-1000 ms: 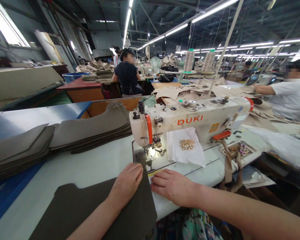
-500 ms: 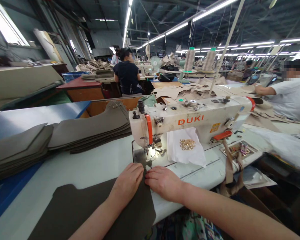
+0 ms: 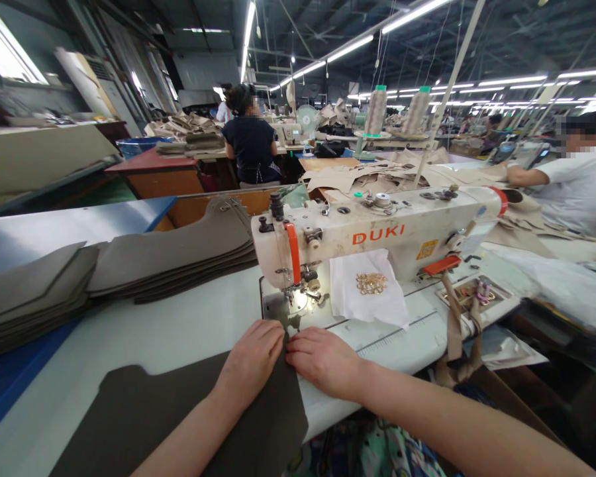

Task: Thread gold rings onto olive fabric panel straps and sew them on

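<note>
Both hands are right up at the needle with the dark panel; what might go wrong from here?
1. Fingertips may get caught: the left hand and right hand press the dark brown fabric panel just before the needle of the cream DUKI sewing machine.
2. The small gold metal rings lie loose on a white cloth beside the needle and might snag or scatter.
</note>
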`<state>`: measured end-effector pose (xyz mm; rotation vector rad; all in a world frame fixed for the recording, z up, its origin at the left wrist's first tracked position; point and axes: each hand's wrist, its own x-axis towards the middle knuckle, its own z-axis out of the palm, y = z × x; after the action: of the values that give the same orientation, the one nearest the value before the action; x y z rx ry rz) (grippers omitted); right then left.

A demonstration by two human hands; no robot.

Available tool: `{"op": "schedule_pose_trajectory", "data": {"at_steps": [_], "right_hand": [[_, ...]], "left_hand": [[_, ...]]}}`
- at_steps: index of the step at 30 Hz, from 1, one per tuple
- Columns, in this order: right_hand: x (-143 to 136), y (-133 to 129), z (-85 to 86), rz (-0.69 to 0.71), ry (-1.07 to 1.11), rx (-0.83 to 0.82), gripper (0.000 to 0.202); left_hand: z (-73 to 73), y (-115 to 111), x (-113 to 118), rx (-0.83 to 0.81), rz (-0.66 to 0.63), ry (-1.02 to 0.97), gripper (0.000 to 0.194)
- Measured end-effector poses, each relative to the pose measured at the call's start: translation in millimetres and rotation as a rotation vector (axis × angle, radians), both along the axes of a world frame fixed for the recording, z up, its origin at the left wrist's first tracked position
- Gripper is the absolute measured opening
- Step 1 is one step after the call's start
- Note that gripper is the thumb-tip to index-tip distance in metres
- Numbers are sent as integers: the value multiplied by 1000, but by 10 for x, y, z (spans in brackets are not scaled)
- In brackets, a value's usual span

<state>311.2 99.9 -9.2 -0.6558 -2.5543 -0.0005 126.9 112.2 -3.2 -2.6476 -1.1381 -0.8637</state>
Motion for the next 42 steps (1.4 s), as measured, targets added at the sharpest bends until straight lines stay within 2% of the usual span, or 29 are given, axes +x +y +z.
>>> {"op": "schedule_pose_trajectory", "data": {"at_steps": [23, 31, 34, 42], "right_hand": [[-10, -6, 22, -1, 23, -28, 16], [-16, -15, 100, -122, 0, -79, 15], [-34, 3, 114, -119, -30, -89, 13], [-63, 36, 93, -96, -98, -10, 10]], "left_hand": [[59, -18, 23, -25, 8, 5, 29], [5, -41, -33, -28, 6, -16, 26], [5, -54, -45, -19, 6, -15, 27], [18, -107, -67, -23, 24, -19, 30]]}}
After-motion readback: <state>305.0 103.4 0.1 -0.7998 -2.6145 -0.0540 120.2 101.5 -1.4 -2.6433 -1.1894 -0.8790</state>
